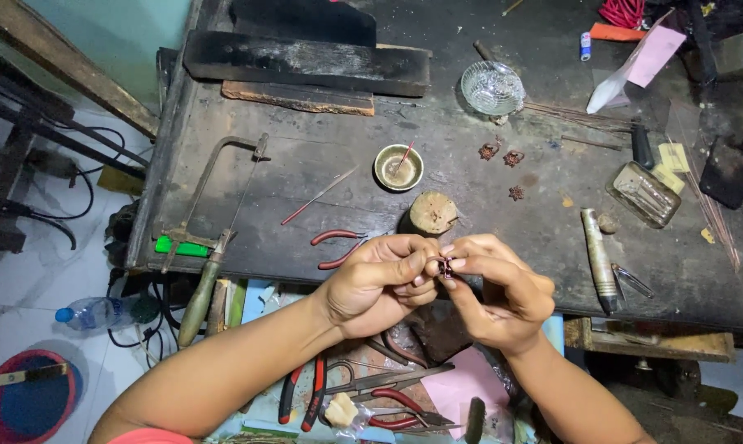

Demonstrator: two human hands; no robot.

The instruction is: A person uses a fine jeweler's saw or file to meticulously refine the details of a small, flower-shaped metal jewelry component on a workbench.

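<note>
My left hand and my right hand meet over the front edge of a dark wooden workbench. Together their fingertips pinch a tiny dark reddish metal piece. Just behind the hands stands a short round wooden block. Red-handled pliers lie on the bench left of my left hand. Three small copper-coloured flower-shaped pieces lie farther back on the bench.
A jeweller's saw hangs off the bench's left front. Also there: a small brass bowl, a glass dish, a clear tray, a metal tool. Pliers and scissors lie in the drawer below. A plastic bottle is on the floor.
</note>
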